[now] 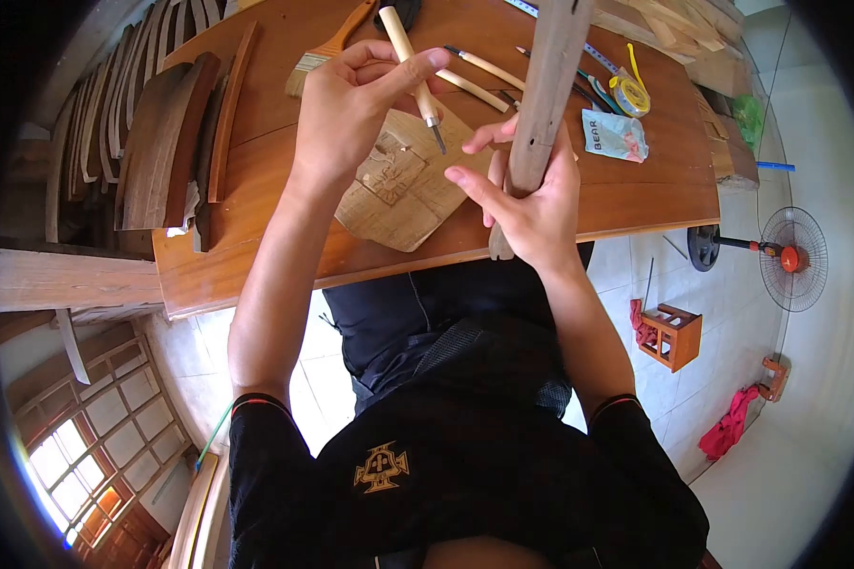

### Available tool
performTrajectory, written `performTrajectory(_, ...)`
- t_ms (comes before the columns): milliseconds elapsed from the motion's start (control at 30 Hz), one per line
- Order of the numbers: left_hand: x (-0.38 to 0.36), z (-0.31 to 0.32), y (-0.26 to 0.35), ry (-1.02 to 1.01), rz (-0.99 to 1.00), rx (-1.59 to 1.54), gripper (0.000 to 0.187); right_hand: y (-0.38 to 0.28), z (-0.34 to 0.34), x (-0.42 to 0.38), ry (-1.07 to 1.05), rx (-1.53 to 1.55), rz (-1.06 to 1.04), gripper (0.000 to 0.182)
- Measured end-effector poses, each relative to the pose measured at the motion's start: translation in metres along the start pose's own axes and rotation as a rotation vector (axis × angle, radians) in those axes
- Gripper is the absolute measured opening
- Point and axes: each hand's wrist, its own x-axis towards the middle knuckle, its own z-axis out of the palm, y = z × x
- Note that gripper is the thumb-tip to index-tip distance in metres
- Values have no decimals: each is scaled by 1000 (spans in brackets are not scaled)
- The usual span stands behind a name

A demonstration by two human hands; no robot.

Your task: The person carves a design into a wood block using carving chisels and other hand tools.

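Curved slats [161,133]: stacked on the table's [256,275] left end, well apart from the work.
Paintbrush [327,52]: lies just beyond the left hand.
Left hand [351,104]: pinching a carving chisel [413,71] by its pale handle between thumb and fingertips, blade pointing down.
Chisel tip: over the upper edge of the carved panel [403,190]; whether it touches the wood cannot be told.
Carved panel: flat on the table near its front edge, between the two hands, with a relief motif cut on its left half.
Spare chisels [479,81]: lying beyond the panel.
Right hand [531,204]: wrapped around the lower end of a wooden baton [546,95] held upright, two fingers stretched out loose.
BEAR packet [614,135], tape measure [629,95]: to the right, clear of the work.
Step in hand: probably placing the blade for a cut.
Next move calls for: seating the tip on a line, a firmer grip on the baton, and fingers kept off the strike path.
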Motion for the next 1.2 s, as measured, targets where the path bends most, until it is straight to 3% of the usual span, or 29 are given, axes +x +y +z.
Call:
performTrajectory(267, -8, 7, 4, 23, -11, -23, 36, -4, 13, -5, 52, 32, -41, 49)
performTrajectory(367, -6, 9, 1, 49, 22, -34, 28, -4, 13, -6, 55, 64, -28, 47)
performTrajectory(700, -7, 16, 0, 83, 33, -10, 33, 0, 10, -8, 8, 91, -88, 46)
performTrajectory(1067, -7, 16, -5, 129, 88, 16, 33, -5, 11, -10, 68, 140, -10, 41)
performTrajectory(1200, -2, 3, -8, 121, 94, 184, 34, -2, -1, -16, 100, 116, 82, 36)
